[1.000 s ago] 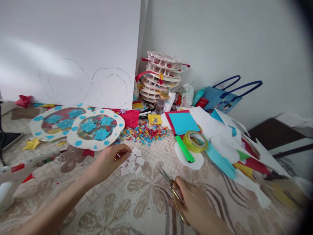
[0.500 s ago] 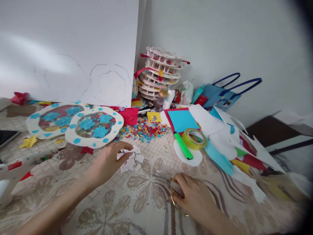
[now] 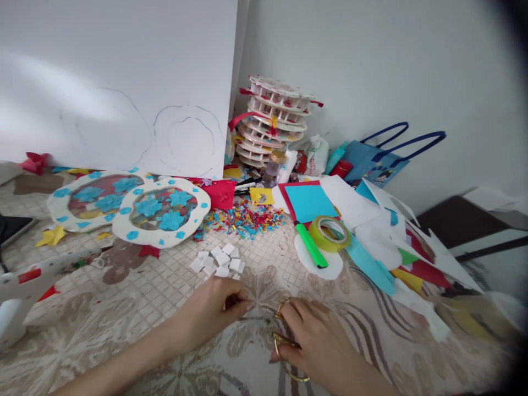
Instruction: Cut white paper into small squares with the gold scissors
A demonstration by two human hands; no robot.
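My right hand (image 3: 319, 338) has its fingers through the gold handles of a pair of scissors (image 3: 270, 323). The handles are spread, and the thin blades reach left toward my left hand (image 3: 214, 311). That hand is closed in a pinch just left of the blade tips; whatever sits between its fingertips is too small or hidden to name. Right behind it lies a loose heap of small white paper squares (image 3: 223, 258), apart from the fingers.
Coloured paper shreds (image 3: 247, 217) lie behind the squares. Two white rings with blue flowers (image 3: 165, 240) rest on the left, near a glue gun (image 3: 25, 280). To the right are a green cutter (image 3: 311, 247), yellow tape (image 3: 322, 236) and paper sheets. A tiered white model (image 3: 276, 121) stands behind.
My left hand has left the white squares and come right and nearer, closed beside the scissors. The scissors have shifted slightly left, their handles now wider apart.
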